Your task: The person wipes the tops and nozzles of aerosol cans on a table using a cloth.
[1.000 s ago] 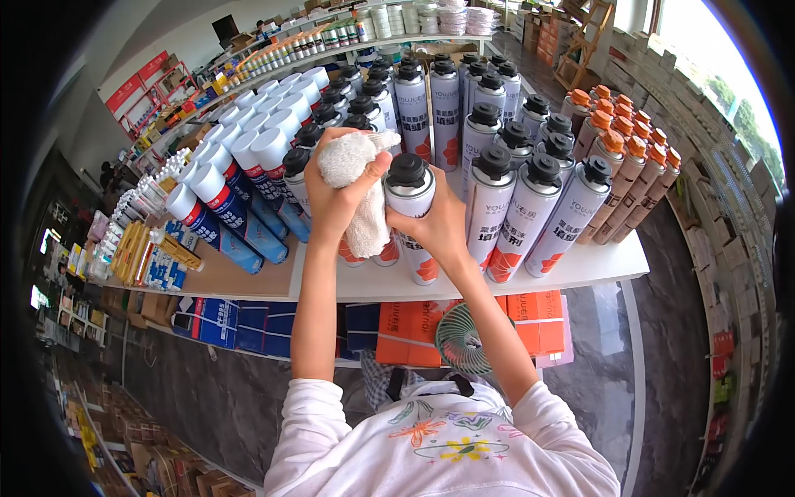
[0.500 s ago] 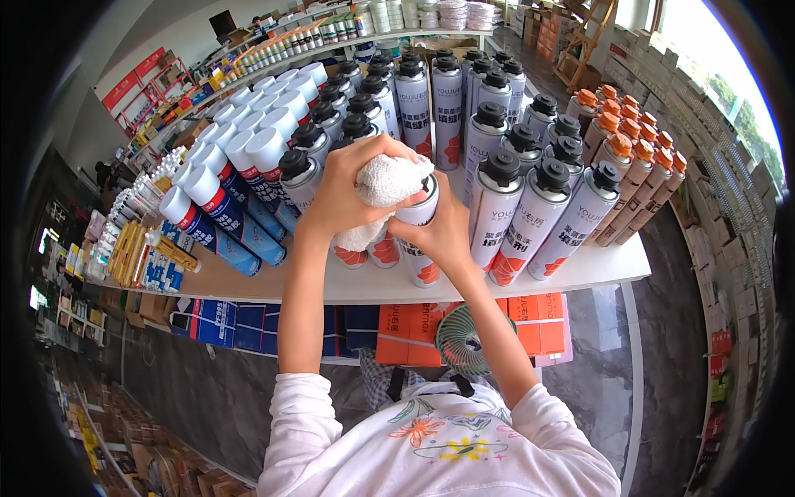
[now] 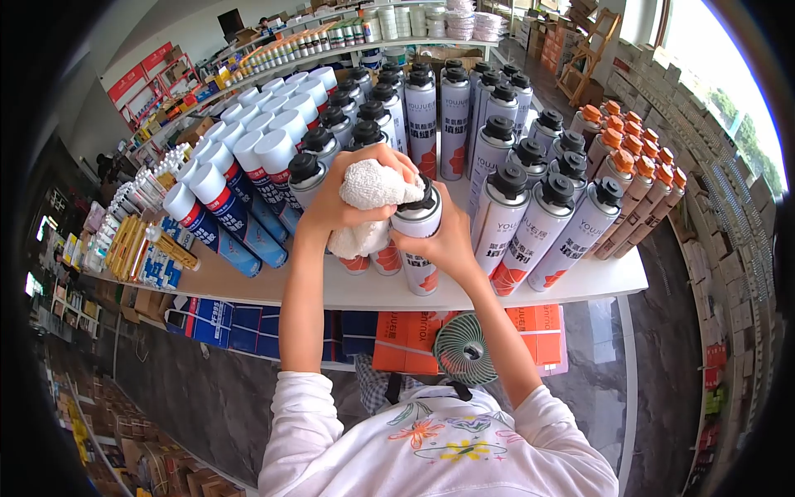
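Observation:
My left hand (image 3: 335,199) is closed on a white cloth (image 3: 368,184), whose edge touches the black top of a spray can (image 3: 418,219). That can stands upright at the table's front edge, and my right hand (image 3: 447,236) is wrapped round its body from the right. Right of it are white cans with black caps (image 3: 503,211). More black-capped cans (image 3: 414,108) stand behind my hands. The lower part of the cloth hangs in front of two cans, of which the red bases show.
Blue cans with white caps (image 3: 217,207) stand left on the white table (image 3: 348,291). Brown cans with orange caps (image 3: 638,186) stand right. Below are orange boxes (image 3: 402,340), blue boxes (image 3: 257,329) and a green fan (image 3: 464,348).
The cloth has moved from beside the can up to its black top, with my left hand. My right hand still holds the can. The view has shifted slightly.

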